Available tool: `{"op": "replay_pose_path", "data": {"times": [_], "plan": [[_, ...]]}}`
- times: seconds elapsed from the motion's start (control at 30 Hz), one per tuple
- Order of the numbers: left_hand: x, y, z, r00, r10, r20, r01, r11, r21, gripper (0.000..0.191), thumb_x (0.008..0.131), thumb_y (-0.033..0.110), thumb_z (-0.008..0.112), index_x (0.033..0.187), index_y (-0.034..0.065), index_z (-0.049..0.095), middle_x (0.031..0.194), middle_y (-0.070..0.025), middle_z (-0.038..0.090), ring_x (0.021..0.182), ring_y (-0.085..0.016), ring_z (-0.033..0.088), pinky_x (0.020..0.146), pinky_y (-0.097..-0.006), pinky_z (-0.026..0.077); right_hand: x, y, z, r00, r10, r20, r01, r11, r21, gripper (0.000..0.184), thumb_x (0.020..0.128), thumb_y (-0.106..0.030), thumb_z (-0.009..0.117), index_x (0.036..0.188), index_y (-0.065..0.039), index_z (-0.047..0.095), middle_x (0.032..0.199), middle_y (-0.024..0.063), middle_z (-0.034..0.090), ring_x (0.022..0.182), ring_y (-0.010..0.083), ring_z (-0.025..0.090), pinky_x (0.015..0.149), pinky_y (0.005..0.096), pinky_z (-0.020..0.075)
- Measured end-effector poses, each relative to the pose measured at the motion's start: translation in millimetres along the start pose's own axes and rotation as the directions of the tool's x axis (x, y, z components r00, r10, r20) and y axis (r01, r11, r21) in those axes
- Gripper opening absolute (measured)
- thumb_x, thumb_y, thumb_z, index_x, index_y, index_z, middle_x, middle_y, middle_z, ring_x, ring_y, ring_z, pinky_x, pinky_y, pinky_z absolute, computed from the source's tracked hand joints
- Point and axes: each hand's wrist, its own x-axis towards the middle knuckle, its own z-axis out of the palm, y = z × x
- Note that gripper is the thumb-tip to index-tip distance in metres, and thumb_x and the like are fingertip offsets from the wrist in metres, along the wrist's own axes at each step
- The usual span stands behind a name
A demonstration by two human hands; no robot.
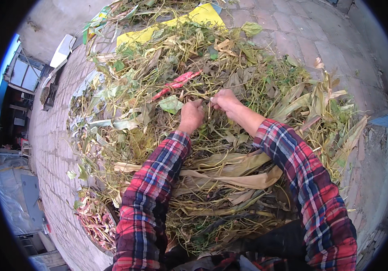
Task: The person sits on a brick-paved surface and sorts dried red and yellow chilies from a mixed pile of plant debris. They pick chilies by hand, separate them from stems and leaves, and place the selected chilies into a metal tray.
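A wide heap of withered bean vines (133, 91) lies before me, yellow stems tangled with curling leaves. Both hands are close together over its middle. My left hand (192, 115) has its fingers closed on a thin vine stem (209, 110). Thumb and forefinger of my right hand (226, 101) pinch the vines just to the right of it; the exact grip is small and partly hidden. Red speckled bean pods (177, 84) rest on the vines, above and left of my hands. At lower left, many similar pods (95, 216) are gathered in a pile beside my left sleeve.
Long dry corn leaves (234, 172) cross the near part of the heap. Beyond it lies a yellow sheet (207, 16), partly under vines. Brick paving (53, 142) surrounds everything. A black crate (49, 98) stands far left, and a blue-edged ledge (386, 119) is at right.
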Motion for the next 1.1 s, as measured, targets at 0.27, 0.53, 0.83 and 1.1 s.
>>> {"op": "replay_pose_path", "data": {"times": [0.27, 0.53, 0.83, 1.1], "plan": [[3, -1, 19, 0.896, 0.318, -0.311, -0.211, 0.919, 0.332, 0.028, 0.076, 0.018, 0.072, 0.103, 0.0112, 0.068, 0.08, -0.0098, 0.059, 0.07, -0.029, 0.06, 0.062, -0.039, 0.048, -3, -8, -1, 0.996, -0.052, 0.073, 0.045, 0.993, 0.105, 0.006, 0.085, -0.004, 0.061, 0.081, -0.003, 0.065, 0.071, 0.0055, 0.066, 0.056, 0.0098, 0.052, 0.048, 0.0226, 0.0384], [-45, 28, -45, 0.944, 0.323, -0.071, -0.256, 0.85, 0.461, 0.015, 0.085, 0.014, 0.054, 0.086, -0.0006, 0.057, 0.083, -0.0186, 0.057, 0.077, -0.04, 0.059, 0.068, -0.0473, 0.047, -33, -33, -18, 0.948, -0.285, -0.141, 0.094, 0.673, -0.733, 0.028, 0.083, -0.002, 0.058, 0.111, -0.001, 0.059, 0.094, 0.0152, 0.063, 0.081, 0.0295, 0.059, 0.074, 0.0397, 0.0484], [-136, 90, -94, 0.698, 0.677, 0.233, -0.694, 0.56, 0.452, 0.013, 0.09, 0.016, 0.056, 0.092, 0.0031, 0.06, 0.093, -0.0158, 0.062, 0.085, -0.034, 0.059, 0.071, -0.042, 0.048, -88, -32, 0, 0.63, -0.512, 0.584, 0.714, 0.084, -0.695, 0.025, 0.084, -0.011, 0.057, 0.105, -0.017, 0.069, 0.109, 0.0095, 0.051, 0.112, 0.0266, 0.047, 0.087, 0.041, 0.0412], [-149, 91, -176, 0.954, 0.292, 0.062, -0.272, 0.935, -0.23, 0.028, 0.1, 0.025, 0.05, 0.092, -0.0012, 0.058, 0.072, -0.0055, 0.057, 0.066, -0.016, 0.056, 0.064, -0.0299, 0.047, -51, -47, -13, 0.801, -0.569, 0.185, 0.447, 0.364, -0.817, 0.028, 0.081, 0.0, 0.053, 0.103, -0.007, 0.069, 0.104, 0.0132, 0.058, 0.1, 0.0311, 0.057, 0.088, 0.0417, 0.0464]]}}
